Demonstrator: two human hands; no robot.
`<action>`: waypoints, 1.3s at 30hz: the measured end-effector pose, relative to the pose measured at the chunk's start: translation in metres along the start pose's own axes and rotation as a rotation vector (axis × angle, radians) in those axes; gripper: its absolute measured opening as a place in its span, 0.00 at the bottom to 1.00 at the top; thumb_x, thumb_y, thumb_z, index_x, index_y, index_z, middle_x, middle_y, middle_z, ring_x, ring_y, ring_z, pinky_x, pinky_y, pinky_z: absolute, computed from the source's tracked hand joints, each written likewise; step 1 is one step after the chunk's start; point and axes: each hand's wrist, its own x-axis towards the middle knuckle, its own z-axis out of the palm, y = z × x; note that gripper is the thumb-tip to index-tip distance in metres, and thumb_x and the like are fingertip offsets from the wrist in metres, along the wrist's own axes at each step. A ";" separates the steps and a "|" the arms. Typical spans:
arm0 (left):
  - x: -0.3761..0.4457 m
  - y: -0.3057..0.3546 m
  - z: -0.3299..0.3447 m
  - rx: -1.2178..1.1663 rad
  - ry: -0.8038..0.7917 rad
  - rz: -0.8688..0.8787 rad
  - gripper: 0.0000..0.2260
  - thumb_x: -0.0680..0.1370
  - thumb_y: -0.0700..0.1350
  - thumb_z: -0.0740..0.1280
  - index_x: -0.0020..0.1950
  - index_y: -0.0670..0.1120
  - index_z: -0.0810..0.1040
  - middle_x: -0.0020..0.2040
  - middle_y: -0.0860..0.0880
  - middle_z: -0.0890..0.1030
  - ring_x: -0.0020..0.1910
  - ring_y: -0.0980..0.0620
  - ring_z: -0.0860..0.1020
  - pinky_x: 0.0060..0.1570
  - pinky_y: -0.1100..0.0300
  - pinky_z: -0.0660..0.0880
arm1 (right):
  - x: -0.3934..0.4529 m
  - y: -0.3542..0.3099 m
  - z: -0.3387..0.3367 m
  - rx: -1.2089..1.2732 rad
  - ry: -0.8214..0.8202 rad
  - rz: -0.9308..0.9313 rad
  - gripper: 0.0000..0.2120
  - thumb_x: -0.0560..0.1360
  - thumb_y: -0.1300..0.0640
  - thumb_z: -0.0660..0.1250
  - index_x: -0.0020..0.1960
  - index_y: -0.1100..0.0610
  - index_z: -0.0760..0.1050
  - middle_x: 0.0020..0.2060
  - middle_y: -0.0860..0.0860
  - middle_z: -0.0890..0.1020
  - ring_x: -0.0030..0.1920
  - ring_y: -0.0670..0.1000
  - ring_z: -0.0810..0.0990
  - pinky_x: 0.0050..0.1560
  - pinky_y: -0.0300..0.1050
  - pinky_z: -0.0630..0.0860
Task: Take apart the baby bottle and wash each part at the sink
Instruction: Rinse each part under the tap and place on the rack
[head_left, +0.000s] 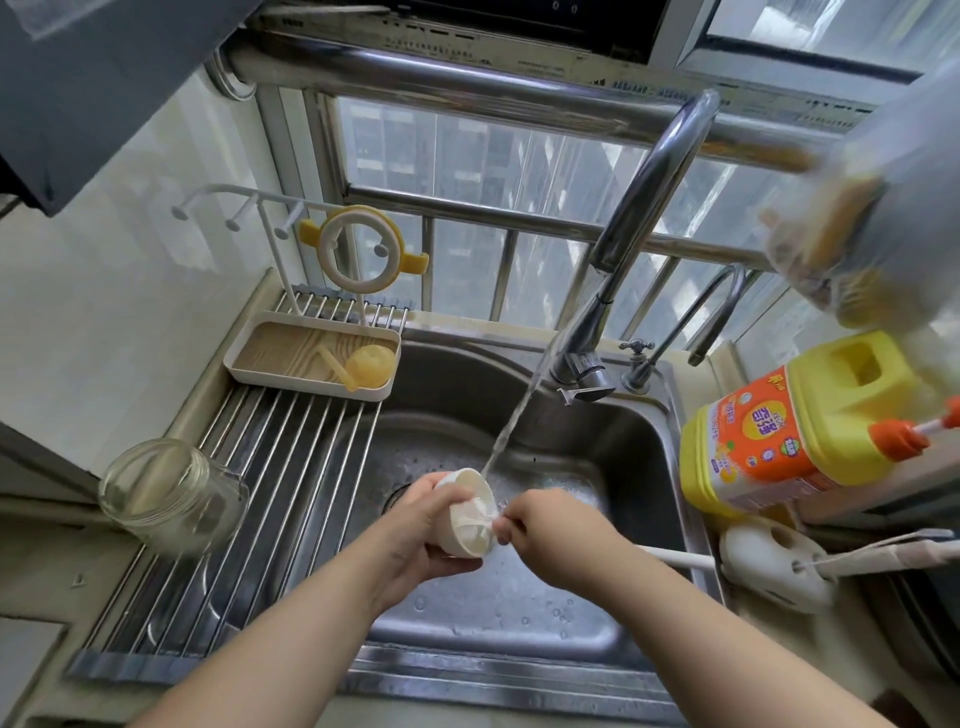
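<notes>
Over the steel sink (644, 447) my left hand (415, 530) grips a cream-white bottle collar ring (467, 514), tilted on its side. My right hand (540, 525) pinches the clear nipple (496, 514) at the ring's opening. A thin water stream (511, 421) from the tap (639, 228) falls onto the ring's top edge. The clear glass bottle body (166, 493) lies on its side on the roll-up drying rack (249, 499) to the left. A yellow-handled ring (358, 249) hangs on the white peg rack, above a yellow cap (366, 366) in the tray.
A yellow and orange detergent jug (789, 421) stands at the sink's right edge. A white brush holder (774, 561) with a long-handled brush lies beside it. A small second tap (696, 322) rises behind. The white drainer tray (311, 353) sits at the rack's far end.
</notes>
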 end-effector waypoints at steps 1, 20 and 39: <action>0.000 0.001 0.001 -0.018 0.032 0.008 0.12 0.77 0.46 0.65 0.60 0.47 0.72 0.56 0.38 0.76 0.49 0.42 0.78 0.39 0.53 0.80 | 0.000 -0.001 0.000 0.052 -0.022 -0.008 0.17 0.81 0.48 0.54 0.49 0.53 0.79 0.40 0.50 0.79 0.44 0.54 0.78 0.45 0.47 0.73; 0.001 0.001 -0.003 -0.039 -0.023 -0.020 0.14 0.77 0.46 0.65 0.62 0.47 0.71 0.58 0.38 0.75 0.51 0.40 0.78 0.45 0.49 0.80 | -0.006 0.002 -0.003 0.056 -0.027 -0.019 0.16 0.80 0.47 0.56 0.48 0.53 0.80 0.44 0.53 0.83 0.45 0.54 0.79 0.48 0.47 0.76; 0.003 -0.008 -0.012 0.024 0.084 0.060 0.19 0.73 0.37 0.70 0.62 0.48 0.72 0.58 0.41 0.76 0.54 0.41 0.79 0.42 0.54 0.80 | -0.014 -0.003 -0.008 0.032 -0.091 -0.010 0.17 0.82 0.49 0.53 0.51 0.55 0.79 0.43 0.51 0.80 0.45 0.53 0.77 0.44 0.44 0.71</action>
